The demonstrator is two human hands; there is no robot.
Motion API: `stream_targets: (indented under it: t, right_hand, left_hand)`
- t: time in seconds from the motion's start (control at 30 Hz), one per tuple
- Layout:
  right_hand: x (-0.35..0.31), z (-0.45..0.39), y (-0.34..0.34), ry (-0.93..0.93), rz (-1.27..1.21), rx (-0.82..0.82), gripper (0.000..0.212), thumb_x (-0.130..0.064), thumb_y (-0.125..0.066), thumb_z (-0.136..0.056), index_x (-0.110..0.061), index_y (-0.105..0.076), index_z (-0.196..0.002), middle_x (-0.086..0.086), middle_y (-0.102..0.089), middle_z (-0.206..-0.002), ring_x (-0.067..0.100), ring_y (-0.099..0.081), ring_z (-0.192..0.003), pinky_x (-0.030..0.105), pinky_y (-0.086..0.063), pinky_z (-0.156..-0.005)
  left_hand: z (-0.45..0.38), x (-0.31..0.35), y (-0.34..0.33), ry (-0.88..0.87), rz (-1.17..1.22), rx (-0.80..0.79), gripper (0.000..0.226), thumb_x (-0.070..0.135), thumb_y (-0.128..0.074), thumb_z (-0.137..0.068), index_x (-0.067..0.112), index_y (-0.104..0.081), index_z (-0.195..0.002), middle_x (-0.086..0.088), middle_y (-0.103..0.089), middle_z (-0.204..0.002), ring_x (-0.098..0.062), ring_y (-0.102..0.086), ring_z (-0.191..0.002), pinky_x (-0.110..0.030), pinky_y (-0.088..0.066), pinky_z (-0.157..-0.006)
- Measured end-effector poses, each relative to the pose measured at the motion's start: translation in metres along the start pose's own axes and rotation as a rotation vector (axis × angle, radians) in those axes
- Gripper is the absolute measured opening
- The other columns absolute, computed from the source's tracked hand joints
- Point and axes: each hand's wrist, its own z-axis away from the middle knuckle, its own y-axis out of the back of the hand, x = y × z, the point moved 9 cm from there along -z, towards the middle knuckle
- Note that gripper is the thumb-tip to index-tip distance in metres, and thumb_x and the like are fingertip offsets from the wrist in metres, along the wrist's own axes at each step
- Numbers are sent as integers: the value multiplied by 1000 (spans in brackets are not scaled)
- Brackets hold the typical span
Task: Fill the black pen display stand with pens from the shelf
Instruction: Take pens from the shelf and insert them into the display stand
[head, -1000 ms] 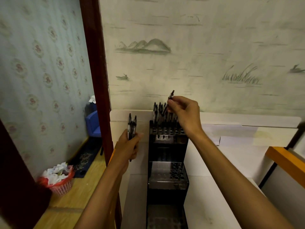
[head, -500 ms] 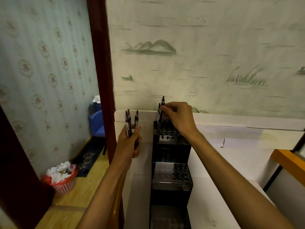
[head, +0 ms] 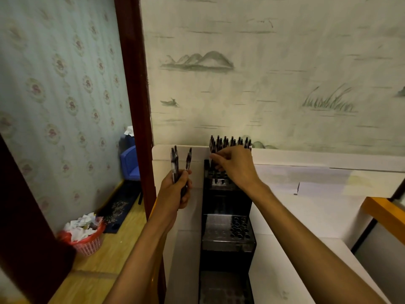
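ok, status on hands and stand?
Left hand grips spare pens. Right hand at stand's top tier, among seated pens. Lower tiers unfilled. Nothing blocking.

pink wastebasket (head: 88,242) of paper, blue chair (head: 131,163)

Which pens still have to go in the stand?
Find the tall black stand against the painted wall. Just left of it, the left hand grips a small bunch of pens pointing up. Unlike the crowded pens in the stand's top tier, these sit in no holes, only in fingers.
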Motion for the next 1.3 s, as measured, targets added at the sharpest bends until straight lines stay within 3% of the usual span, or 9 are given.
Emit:
stream_targets:
  t: [0.13, 0.23, 0.37, 0.47, 0.7, 0.87, 1.0, 1.17, 1.3]
  right_hand:
    - [8, 6, 1, -56, -31, -24, 27, -37, -74, -86, -13, -77, -75, -2, -71, -61, 8, -68, -53, 26, -60, -63]
    - [12, 13, 1, -121, -286, -94, 17, -33, -73, -87, -18, -77, -82, 0, -75, -70, 16, -72, -61, 28, -60, -62]
    - [7, 22, -5, -189, -573, -258, 21, -34, -71, -89, -16, -77, -95, 5, -77, -88, 23, -75, -81, 27, -61, -72]
    - [8, 28, -9, -215, -644, -338, 23, -31, -69, -91, -11, -76, -101, 8, -77, -95, 27, -74, -90, 37, -60, -83]
    - [13, 23, 10, -252, -778, -198, 24, -20, -64, -95, 0, -71, -105, 15, -76, -95, 32, -74, -87, 29, -61, -74]
    - [18, 2, 45, -198, -693, 60, 22, -19, -63, -96, 1, -69, -104, 19, -73, -91, 27, -72, -74, 30, -61, -68]
    - [8, -10, 60, -62, -444, 184, 17, -20, -62, -97, -7, -70, -102, 7, -72, -85, 21, -71, -73, 29, -59, -65]
    - [-6, -16, 52, 53, -196, 187, 19, -25, -63, -96, -12, -72, -107, -2, -72, -88, 12, -69, -76, 35, -59, -77]
    - [-7, -15, 42, 73, -113, 144, 20, -29, -63, -96, -15, -74, -105, -4, -73, -89, 11, -68, -80, 40, -57, -80]
  left_hand:
    - [3, 3, -6, -52, -31, -2, 22, 24, -52, -102, 9, -62, -114, 2, -64, -73, -9, -37, -37, -20, -28, -34]
    - [6, 4, -12, -63, -48, -11, 25, 28, -57, -99, 11, -64, -116, -2, -66, -75, -10, -35, -35, -19, -27, -34]
    - [8, 9, -26, -101, -103, -47, 25, 26, -60, -98, 10, -66, -116, -10, -70, -81, -12, -38, -35, -20, -30, -35]
    - [8, 7, -35, -104, -149, -69, 25, 25, -61, -98, 11, -67, -117, -14, -72, -85, -13, -40, -36, -22, -31, -37]
    - [10, -5, -29, 5, -145, 3, 28, 35, -54, -100, 12, -70, -104, -4, -60, -66, -9, -41, -41, -18, -28, -36]
    - [8, -8, -8, 46, -122, 95, 16, 31, -52, -103, 17, -59, -102, 3, -55, -68, -5, -38, -45, -19, -25, -37]
    - [10, -2, -1, -13, -108, 113, 11, 27, -51, -104, 27, -59, -97, 7, -55, -63, -4, -38, -45, -18, -26, -38]
    - [16, 14, 1, -176, -154, 113, 20, 38, -52, -101, 39, -69, -111, 6, -37, -59, -5, -33, -48, -19, -29, -40]
    - [16, 16, 4, -184, -161, 118, 25, 43, -50, -99, 44, -68, -117, 5, -35, -60, -7, -32, -50, -22, -28, -42]
